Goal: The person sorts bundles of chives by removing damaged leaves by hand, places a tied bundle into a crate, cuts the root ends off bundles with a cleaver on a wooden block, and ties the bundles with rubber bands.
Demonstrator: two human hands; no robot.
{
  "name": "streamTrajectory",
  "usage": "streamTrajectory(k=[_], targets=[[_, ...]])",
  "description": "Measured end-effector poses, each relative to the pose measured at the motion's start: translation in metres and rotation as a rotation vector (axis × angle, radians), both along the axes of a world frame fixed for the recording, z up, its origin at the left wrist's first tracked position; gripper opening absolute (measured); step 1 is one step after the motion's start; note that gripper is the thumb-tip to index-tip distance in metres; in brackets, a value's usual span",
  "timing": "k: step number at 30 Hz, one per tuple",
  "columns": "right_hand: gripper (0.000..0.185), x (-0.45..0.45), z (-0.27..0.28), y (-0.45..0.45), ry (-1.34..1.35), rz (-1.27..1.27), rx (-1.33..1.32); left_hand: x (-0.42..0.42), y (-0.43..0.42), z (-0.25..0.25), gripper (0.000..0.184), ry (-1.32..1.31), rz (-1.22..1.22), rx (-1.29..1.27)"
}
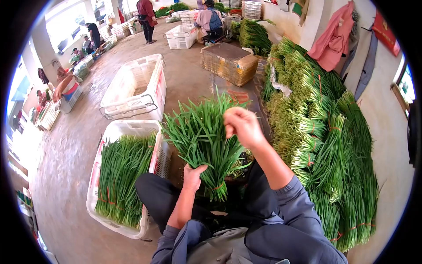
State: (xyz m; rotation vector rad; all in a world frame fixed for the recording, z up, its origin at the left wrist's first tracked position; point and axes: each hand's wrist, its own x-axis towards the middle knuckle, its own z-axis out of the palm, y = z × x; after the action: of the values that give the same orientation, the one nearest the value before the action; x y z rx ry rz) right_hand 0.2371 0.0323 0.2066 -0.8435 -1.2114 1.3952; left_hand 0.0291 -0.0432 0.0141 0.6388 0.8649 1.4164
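My left hand [193,177] is closed round a bunch of garlic chives [206,136], held upright between my knees. Its leaf tips fan out upward, and a red tie circles the lower stems. Above the right side of the leaves, my right hand [242,125] is closed with fingers curled together. Whatever those fingers may pinch is too small to make out. To my left, tied chive bundles [125,176] lie in a white plastic crate [93,193]. On my right rises a long heap of bundled chives [343,154], many with red ties.
Stacked white crates [160,83] stand ahead on the left. A taped cardboard box [224,66] sits ahead on the concrete floor [66,176]. Several people are farther back, one seated [211,20] beside a crate. A pink jacket [332,37] hangs on the right wall.
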Motion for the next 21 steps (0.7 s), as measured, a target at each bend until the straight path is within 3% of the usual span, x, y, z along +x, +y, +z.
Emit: streamTrajectory(k=[2, 4, 5, 6, 8, 10, 12, 13, 14, 15, 16, 18, 20, 21], targets=[[0.009, 0.017, 0.008, 0.000, 0.405, -0.062, 0.061, -0.001, -0.001, -0.001, 0.036, -0.010, 0.014, -0.002], [0.007, 0.038, 0.006, -0.005, 0.585, -0.114, 0.050, -0.004, 0.002, -0.004, 0.037, -0.020, 0.029, -0.007], [0.005, 0.049, -0.002, -0.004, 0.499, -0.185, 0.087, -0.007, 0.004, -0.003, 0.039, -0.055, 0.044, -0.026], [0.021, 0.075, -0.030, 0.007, 0.250, -0.197, 0.156, -0.012, 0.008, -0.001, 0.041, -0.095, 0.062, -0.047], [0.063, 0.091, -0.061, -0.001, -0.770, -0.426, 0.292, -0.023, 0.017, 0.003, 0.046, -0.250, -0.010, -0.034], [0.108, 0.102, -0.116, -0.014, -1.120, -0.209, 0.131, -0.029, 0.022, 0.007, 0.042, -0.360, -0.018, -0.209], [0.121, 0.074, -0.120, -0.041, -0.624, 0.286, -0.300, -0.026, 0.016, 0.031, 0.035, -0.521, -0.114, -0.271], [0.123, 0.051, -0.115, -0.052, -0.544, 0.442, -0.304, -0.022, 0.030, 0.001, 0.036, -0.554, -0.153, -0.223], [0.126, 0.031, -0.115, -0.064, -0.457, 0.584, -0.320, -0.018, 0.025, 0.022, 0.038, -0.565, -0.122, -0.359], [0.124, 0.020, -0.128, -0.066, -0.468, 0.641, -0.299, -0.012, 0.026, 0.019, 0.039, -0.618, -0.099, -0.391], [0.117, 0.013, -0.147, -0.067, -0.314, 0.584, -0.345, -0.006, 0.026, 0.007, 0.042, -0.639, -0.137, -0.245], [0.109, 0.006, -0.157, -0.070, -0.140, 0.560, -0.553, -0.005, 0.016, 0.014, 0.047, -0.672, -0.127, -0.205], [0.099, -0.003, -0.168, -0.076, -0.075, 0.466, -0.550, -0.013, 0.008, 0.023, 0.050, -0.709, -0.135, -0.152], [0.096, -0.006, -0.167, -0.071, -0.058, 0.474, -0.574, -0.017, 0.006, 0.031, 0.052, -0.606, -0.083, -0.149]])
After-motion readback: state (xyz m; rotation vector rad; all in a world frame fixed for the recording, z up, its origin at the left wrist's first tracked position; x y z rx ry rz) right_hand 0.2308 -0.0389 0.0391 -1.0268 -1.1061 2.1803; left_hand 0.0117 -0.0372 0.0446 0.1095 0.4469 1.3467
